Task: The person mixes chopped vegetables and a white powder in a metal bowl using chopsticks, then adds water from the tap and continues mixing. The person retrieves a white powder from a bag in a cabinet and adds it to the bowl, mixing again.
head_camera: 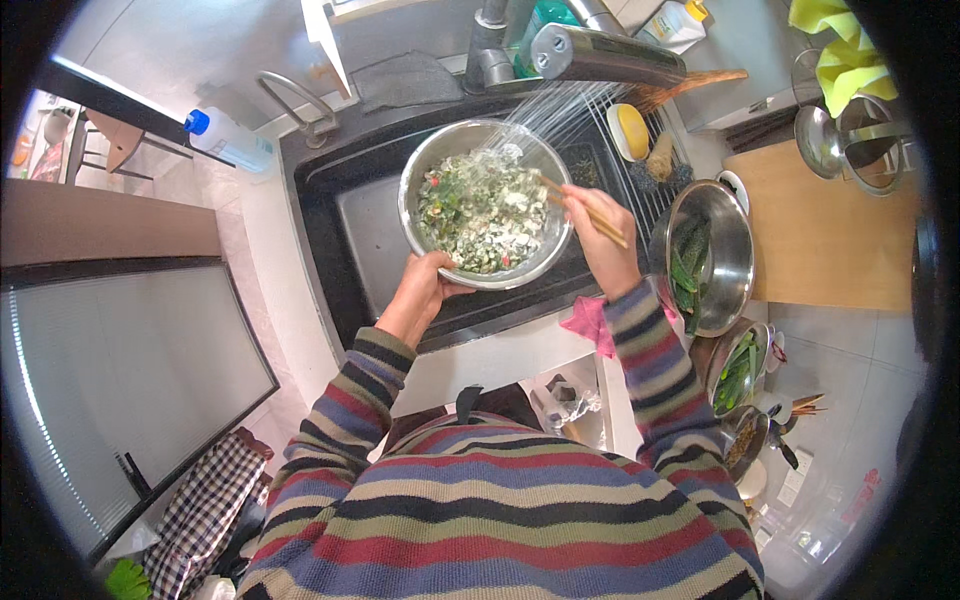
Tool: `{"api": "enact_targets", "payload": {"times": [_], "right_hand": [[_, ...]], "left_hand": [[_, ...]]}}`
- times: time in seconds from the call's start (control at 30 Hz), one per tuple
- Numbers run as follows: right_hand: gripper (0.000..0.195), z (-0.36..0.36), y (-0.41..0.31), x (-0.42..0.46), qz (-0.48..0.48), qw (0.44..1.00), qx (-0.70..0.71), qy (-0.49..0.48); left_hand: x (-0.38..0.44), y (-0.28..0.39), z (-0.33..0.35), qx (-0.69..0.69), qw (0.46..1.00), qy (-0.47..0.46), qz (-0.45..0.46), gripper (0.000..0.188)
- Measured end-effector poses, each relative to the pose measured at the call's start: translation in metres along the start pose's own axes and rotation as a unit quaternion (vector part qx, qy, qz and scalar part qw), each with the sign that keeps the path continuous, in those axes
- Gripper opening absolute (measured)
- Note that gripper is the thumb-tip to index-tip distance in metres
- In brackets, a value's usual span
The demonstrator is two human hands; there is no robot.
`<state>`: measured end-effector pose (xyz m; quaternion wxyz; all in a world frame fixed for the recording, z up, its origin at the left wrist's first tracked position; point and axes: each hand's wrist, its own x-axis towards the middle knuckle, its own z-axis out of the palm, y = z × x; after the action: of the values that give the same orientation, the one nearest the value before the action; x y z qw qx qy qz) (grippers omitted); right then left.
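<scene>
My left hand [429, 291] grips the near-left rim of a stainless steel bowl [409, 217], which is held over the black sink [375, 259]. Chopped green vegetable pieces mixed with white stuff and a few red bits [480, 217] fill the bowl. A pair of wooden chopsticks [600, 221] is in my right hand [606, 238] at the bowl's right side, their tips among the food. From the faucet's spray head [577, 56] water sprays into the bowl.
A metal bowl of cucumbers [742, 262] stands right of the sink, with a bowl of cut greens [742, 371] nearer me. A wire rack [656, 191] holds a yellow sponge [632, 133]. A pink cloth [590, 324] hangs at the front edge. A plastic jug [232, 142] stands left.
</scene>
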<state>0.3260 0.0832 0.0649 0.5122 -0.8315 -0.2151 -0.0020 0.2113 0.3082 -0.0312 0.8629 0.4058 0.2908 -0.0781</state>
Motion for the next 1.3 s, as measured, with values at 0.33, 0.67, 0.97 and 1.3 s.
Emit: {"api": "enact_targets", "payload": {"times": [0.33, 0.67, 0.97, 1.3], "right_hand": [[0.027, 0.053, 0.053, 0.055, 0.121, 0.959, 0.223, -0.127], [0.025, 0.005, 0.015, 0.037, 0.076, 0.947, 0.05, -0.307], [0.025, 0.028, 0.036, 0.043, 0.052, 0.989, -0.009, -0.136], [0.028, 0.135, 0.059, 0.001, 0.287, 0.902, 0.323, -0.025]], "left_hand": [[-0.009, 0.023, 0.014, 0.13, 0.992, -0.003, -0.005, 0.061], [0.008, 0.0, -0.03, -0.008, 0.995, 0.051, -0.085, 0.05], [-0.001, -0.003, -0.021, -0.018, 0.997, 0.069, -0.018, 0.053], [-0.006, -0.032, -0.005, -0.05, 0.996, 0.072, -0.011, 0.044]]}}
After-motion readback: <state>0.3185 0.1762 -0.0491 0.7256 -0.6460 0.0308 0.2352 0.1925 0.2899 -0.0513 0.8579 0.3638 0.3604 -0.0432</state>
